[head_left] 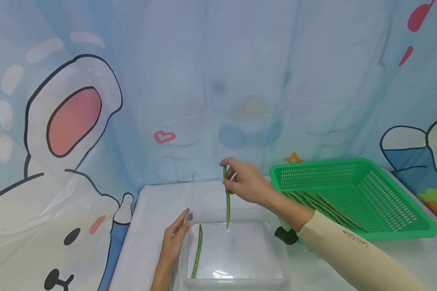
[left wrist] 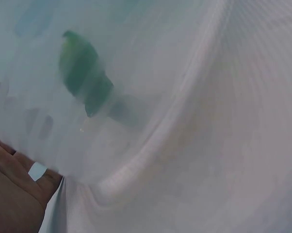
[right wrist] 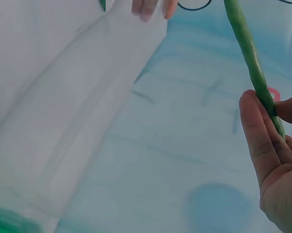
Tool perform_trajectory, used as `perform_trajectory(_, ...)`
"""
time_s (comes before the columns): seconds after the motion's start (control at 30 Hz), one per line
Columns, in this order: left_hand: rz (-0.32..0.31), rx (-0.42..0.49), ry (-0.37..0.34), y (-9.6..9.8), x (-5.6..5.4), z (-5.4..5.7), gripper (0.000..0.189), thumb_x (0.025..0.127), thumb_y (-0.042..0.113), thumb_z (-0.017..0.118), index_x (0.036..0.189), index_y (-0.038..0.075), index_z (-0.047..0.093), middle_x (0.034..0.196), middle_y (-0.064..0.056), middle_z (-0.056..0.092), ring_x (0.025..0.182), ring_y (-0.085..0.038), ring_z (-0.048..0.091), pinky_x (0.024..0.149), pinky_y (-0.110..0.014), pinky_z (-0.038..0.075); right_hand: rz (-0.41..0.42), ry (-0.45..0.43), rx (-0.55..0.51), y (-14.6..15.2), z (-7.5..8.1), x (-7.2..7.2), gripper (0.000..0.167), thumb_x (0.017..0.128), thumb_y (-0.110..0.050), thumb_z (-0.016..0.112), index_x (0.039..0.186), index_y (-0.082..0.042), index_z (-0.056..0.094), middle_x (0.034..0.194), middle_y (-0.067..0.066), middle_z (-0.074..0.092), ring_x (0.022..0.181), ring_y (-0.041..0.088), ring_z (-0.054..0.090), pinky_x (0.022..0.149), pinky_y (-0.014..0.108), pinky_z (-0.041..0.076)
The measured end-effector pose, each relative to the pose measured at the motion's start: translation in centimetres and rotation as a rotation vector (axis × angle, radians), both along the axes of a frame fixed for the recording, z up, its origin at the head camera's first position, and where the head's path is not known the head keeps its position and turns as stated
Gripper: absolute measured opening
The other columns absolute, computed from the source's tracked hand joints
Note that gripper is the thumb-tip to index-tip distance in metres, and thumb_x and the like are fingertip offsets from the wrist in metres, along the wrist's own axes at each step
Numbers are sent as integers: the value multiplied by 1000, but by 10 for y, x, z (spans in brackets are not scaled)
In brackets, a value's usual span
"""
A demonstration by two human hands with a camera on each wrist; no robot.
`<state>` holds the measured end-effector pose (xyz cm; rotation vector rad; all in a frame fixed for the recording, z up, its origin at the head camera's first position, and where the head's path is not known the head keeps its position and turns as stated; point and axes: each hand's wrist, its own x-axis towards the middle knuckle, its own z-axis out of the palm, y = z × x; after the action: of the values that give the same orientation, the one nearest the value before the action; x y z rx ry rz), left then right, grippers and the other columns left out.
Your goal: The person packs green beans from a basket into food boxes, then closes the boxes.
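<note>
My right hand (head_left: 245, 182) pinches the upper part of a green bean (head_left: 228, 208) between thumb and fingers. The bean hangs nearly upright, its lower tip over the far side of a clear plastic box (head_left: 236, 284). In the right wrist view, the bean (right wrist: 245, 43) runs up out of the fingertips. Another green bean (head_left: 197, 252) lies lengthwise along the box's left side. My left hand (head_left: 172, 238) rests against the box's far left corner, fingers fairly straight. Only part of the left hand (left wrist: 17, 189) shows in the left wrist view.
A green plastic basket (head_left: 397, 235) stands to the right with several green beans (head_left: 331, 208) in its left part. A small black object (head_left: 287, 235) shows beside my right forearm, between box and basket. Behind the white-covered table (head_left: 149, 226) hangs a printed blue curtain (head_left: 189, 81).
</note>
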<state>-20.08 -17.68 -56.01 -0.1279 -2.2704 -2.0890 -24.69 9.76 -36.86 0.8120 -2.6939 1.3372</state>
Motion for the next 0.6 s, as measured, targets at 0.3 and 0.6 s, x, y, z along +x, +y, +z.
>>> perform_trajectory(0.3,0,-28,0,1,1,0,49,107,25,59,154,11,52,155,-8,55,147,-22,49,119,-23,34,45,-112,-47,-27,-22,9,43,97,-7,72,137,-8,55,93,4,68,69,11,70,63,30,57)
perform_trajectory(0.6,10,-61,27,0,0,-1,47,108,22,57,153,10,53,154,-9,56,151,-22,42,124,-47,29,73,-140,-10,-49,-44,15,37,97,-9,74,130,-7,57,84,-1,72,69,13,70,60,28,55)
